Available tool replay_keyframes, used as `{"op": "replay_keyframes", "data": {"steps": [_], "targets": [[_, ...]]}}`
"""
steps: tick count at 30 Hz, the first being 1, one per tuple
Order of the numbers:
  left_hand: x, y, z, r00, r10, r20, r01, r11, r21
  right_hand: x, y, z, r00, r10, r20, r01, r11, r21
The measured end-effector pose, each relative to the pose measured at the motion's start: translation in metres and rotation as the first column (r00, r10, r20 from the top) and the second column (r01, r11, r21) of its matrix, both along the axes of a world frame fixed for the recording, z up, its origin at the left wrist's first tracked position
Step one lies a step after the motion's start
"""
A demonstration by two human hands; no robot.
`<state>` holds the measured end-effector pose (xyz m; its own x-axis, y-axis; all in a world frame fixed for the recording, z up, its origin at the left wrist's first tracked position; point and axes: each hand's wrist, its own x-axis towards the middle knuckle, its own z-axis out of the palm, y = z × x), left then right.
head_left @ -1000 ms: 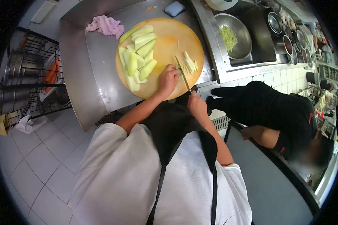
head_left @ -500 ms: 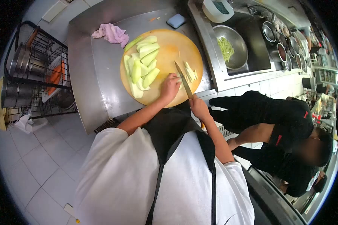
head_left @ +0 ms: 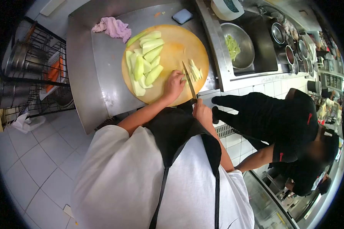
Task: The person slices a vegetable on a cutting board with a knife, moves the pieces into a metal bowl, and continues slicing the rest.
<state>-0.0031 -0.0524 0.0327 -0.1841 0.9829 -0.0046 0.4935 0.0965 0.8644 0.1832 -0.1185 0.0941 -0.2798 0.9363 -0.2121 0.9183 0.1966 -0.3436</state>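
Observation:
My right hand [head_left: 203, 113] is closed round the handle of a kitchen knife [head_left: 189, 81], whose blade points away from me over the round cutting board [head_left: 175, 35]. Beside the blade, my left hand [head_left: 174, 84] has its fingers curled down on a pale green vegetable piece, mostly hidden under the fingertips. Thin cut strips [head_left: 195, 71] lie just right of the knife. On the board's left side are several larger pale green vegetable wedges [head_left: 146, 63], heaped together.
A pink cloth [head_left: 112, 28] and a blue sponge [head_left: 182, 16] lie on the steel counter [head_left: 103, 68]. To the right, a metal bowl [head_left: 245, 42] holds green strips. A wire rack [head_left: 61, 36] with pots stands left. A co-worker in black [head_left: 271, 114] bends close on my right.
The knife and my right hand have shifted slightly, its blade steeper now. The co-worker's arm has moved lower, and an interior with contents shows at lower right. The view has shifted a little.

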Motion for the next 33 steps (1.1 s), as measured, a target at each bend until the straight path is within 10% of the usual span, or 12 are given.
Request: {"op": "replay_keyframes", "data": {"steps": [33], "targets": [[-0.001,-0.006,-0.005,0.991,-0.042,-0.124,0.055,0.993,0.107,0.003,-0.002,-0.021,0.994,0.019,0.106,-0.018,1.000,-0.008]]}}
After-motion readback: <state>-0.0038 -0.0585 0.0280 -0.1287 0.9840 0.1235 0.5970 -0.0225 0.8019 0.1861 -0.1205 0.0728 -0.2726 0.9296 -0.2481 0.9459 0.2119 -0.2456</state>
